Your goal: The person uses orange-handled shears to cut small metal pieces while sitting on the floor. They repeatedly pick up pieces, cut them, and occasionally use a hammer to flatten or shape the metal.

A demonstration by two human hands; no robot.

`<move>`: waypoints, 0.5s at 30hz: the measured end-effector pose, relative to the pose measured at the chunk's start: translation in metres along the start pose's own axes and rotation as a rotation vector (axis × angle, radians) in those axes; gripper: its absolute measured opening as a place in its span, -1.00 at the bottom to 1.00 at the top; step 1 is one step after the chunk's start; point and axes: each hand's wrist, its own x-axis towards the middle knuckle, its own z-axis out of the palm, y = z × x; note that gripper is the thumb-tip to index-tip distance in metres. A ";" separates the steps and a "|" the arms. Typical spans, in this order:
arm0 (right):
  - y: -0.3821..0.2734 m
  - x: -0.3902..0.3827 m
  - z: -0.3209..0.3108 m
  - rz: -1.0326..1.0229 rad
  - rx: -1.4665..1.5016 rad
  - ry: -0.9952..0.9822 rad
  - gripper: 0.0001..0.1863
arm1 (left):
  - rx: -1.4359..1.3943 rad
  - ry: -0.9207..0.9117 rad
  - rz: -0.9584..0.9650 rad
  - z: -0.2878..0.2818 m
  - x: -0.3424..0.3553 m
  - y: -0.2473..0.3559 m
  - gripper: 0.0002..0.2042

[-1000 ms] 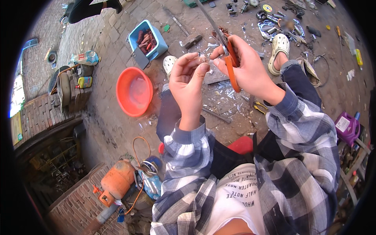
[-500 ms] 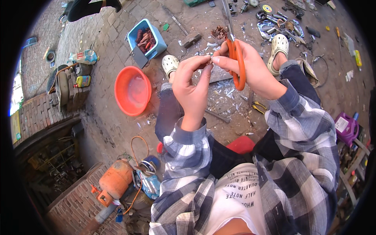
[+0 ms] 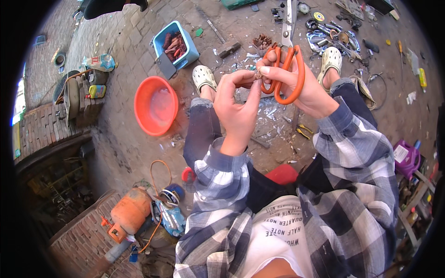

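My left hand [image 3: 236, 106] pinches a small brownish piece [image 3: 258, 75], too small to identify, between thumb and fingertips. Just beside it, my right hand [image 3: 306, 90] grips orange-handled metal scissors [image 3: 296, 76], blades pointing away from me, its thumb at the small piece. Behind my fingers a reddish-brown clump [image 3: 262, 41] rests among scattered metallic scraps [image 3: 269, 113] on the paved ground.
A red basin [image 3: 155, 106] and blue bin [image 3: 187, 48] of reddish material lie left. Around me are metal parts [image 3: 331, 37], a hammer [image 3: 229, 50], pliers [image 3: 304, 131], an orange gas cylinder [image 3: 130, 211] and purple jug [image 3: 406, 157]. My shoes [image 3: 204, 78] flank the work area.
Both hands have shifted rightward and closer together at the small piece. The scissors have turned upright, their blades further right and their handle loops now facing me.
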 end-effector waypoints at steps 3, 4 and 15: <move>0.003 0.001 -0.004 0.013 0.044 0.014 -0.69 | -0.194 0.038 -0.112 0.005 0.001 0.004 -0.80; 0.003 0.001 -0.004 0.017 0.053 0.021 -0.68 | -0.250 0.035 -0.168 0.005 0.001 0.007 -0.81; -0.002 0.000 -0.001 -0.043 -0.182 0.011 -0.72 | -0.785 -0.068 -0.593 -0.005 0.006 -0.004 -0.86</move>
